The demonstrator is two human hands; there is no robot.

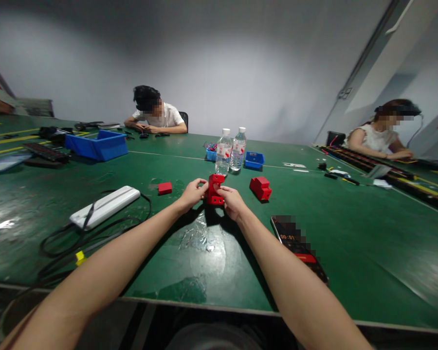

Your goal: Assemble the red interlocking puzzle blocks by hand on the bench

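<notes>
Between my two hands a red block-shaped part [216, 199] with a notch in its side and small round holes stands over the green table. My left hand [194, 193] grips its left side with the fingertips. From the right, my right hand [232, 200] pinches it, the thumb at the notch. A second red stepped block [261, 188] lies on the table to the right of my right hand. Left of my left hand is a smaller flat red piece [164, 188].
Two water bottles [223, 153] stand just beyond my hands, near small blue trays [254, 160]. A phone [295, 243] lies at right. A white power strip [105, 206] with black cables lies at left, a blue bin [97, 145] behind it. Two people sit across the green table [372, 233].
</notes>
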